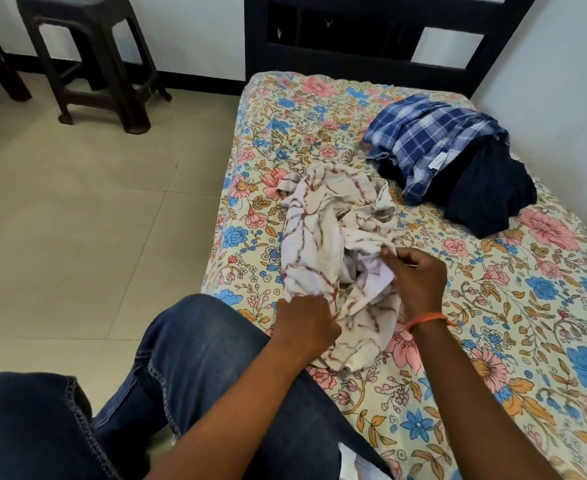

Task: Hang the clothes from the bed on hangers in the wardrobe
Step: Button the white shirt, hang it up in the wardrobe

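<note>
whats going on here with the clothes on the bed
A person is sorting laundry on the floral bed. Both hands grip a crumpled white garment with brown lines: the left hand at its near edge, the right hand at its middle. A blue checked shirt and a dark garment lie untouched further back. No hanger or wardrobe shows.

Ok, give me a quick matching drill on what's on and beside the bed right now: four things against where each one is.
Things:
1. white patterned garment
2. blue plaid shirt
3. dark navy garment
4. dark stool

Places:
A. on the floor, left of the bed
B. partly under the plaid shirt, near the wall
C. gripped by the left hand and right hand
D. far side of the bed, on top of the pile

Pairs: 1-C, 2-D, 3-B, 4-A
</note>
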The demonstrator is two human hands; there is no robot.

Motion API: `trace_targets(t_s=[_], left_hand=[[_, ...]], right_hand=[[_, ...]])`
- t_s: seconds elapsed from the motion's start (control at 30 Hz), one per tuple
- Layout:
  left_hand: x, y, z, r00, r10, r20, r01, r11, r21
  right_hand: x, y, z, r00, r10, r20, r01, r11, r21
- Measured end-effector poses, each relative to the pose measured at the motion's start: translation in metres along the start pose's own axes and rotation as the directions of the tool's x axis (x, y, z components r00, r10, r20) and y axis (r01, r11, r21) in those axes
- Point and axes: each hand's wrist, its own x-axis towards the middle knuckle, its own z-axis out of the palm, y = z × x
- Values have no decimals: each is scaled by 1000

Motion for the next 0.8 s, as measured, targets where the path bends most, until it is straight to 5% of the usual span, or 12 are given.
trace_targets(t_s=[0.27, 0.5, 0.57, 0.8], left_hand=[[5, 2, 2, 995, 74, -65, -65, 989, 130], [22, 8, -2, 864, 139, -484, -94, 989, 115], [33, 13, -6, 870, 66, -488, -38, 997, 66], [53, 6, 11, 897, -251, -362, 161, 952, -261]], right_hand=[[20, -10, 13, 974, 224, -15, -213, 945, 250], [-41, 41, 18, 913, 408, -7, -376, 848, 373], [-51, 49, 16, 885, 464, 46, -430, 774, 464], [-51, 43, 15, 890, 437, 132, -453, 813, 366]])
